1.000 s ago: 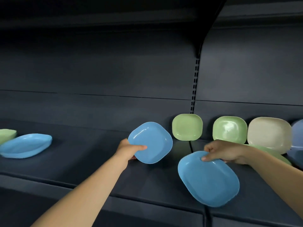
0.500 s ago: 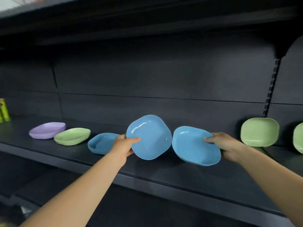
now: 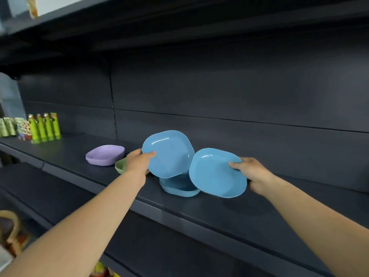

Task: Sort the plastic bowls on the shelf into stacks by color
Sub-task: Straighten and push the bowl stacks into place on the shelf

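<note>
The left hand [image 3: 137, 162] holds a blue bowl [image 3: 168, 153] by its left edge. The thumb lies on the inside of the bowl and the other fingers are hidden behind it. This bowl is tipped up, so its inside faces the camera. It is up in the air, above the dark shelf [image 3: 229, 214].

The right hand [image 3: 252, 174] holds a second blue bowl [image 3: 216, 172] by its right edge. The thumb presses on the inside near the rim and the fingers curl around the back. This bowl is tipped up too and shows its inside. The two held bowls are side by side, and the left one overlaps the edge of the right one a little. It is hard to tell if they touch.

Under the two held bowls, a blue bowl stack [image 3: 178, 186] rests on the shelf. It lies flat with its open side up. It looks like more than one bowl, but the count is not clear.

To the left, a green bowl [image 3: 121, 165] sits on the shelf, partly hidden behind the left hand. Just past it sits a purple bowl [image 3: 105, 154], open side up.

Far to the left stand some bright green packs [image 3: 44, 126] in a row at the back of the shelf. Another dark shelf hangs above.
</note>
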`<state>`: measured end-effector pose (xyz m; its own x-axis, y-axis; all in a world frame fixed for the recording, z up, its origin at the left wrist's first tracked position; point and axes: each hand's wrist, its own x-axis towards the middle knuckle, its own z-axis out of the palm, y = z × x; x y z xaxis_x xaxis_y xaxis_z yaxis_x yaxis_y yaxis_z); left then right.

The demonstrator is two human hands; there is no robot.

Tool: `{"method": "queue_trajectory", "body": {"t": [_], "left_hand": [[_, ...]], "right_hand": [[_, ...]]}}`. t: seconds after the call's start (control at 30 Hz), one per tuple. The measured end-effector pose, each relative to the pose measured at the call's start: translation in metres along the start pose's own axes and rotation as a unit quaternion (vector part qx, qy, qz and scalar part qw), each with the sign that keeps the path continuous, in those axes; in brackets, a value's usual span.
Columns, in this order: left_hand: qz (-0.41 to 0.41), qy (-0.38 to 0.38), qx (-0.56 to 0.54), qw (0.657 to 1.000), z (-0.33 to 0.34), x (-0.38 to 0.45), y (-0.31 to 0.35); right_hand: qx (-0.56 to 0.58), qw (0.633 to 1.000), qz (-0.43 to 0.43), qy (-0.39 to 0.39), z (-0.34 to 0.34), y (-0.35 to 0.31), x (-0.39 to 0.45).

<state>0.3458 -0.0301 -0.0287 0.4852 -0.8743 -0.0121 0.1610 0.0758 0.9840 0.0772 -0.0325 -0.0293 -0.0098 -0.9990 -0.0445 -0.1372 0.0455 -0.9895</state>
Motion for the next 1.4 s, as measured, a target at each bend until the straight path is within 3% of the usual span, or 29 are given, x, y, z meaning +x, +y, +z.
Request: {"method": "queue_trajectory", "body": {"t": [0.17,0.33,0.83,1.4], "left_hand": [[0.035,0.067,0.013,0.997,-0.009,0.053,0.011],[0.009,0.062,0.013,0.998,-0.006,0.093,0.008],[-0.035,-0.101,-0.004,0.994,0.035,0.127,-0.013],[-0.096,-0.238,0.034,0.966,0.074,0.145,-0.045]], "right_hand": [[0.006,1.0,0.007,0.015,0.043,0.006,0.038],[-0.038,0.998,0.027,0.05,0.069,0.022,0.071],[-0.059,0.994,0.002,0.094,0.101,0.047,0.072],[-0.114,0.993,-0.021,0.007,0.083,0.054,0.084]]}}
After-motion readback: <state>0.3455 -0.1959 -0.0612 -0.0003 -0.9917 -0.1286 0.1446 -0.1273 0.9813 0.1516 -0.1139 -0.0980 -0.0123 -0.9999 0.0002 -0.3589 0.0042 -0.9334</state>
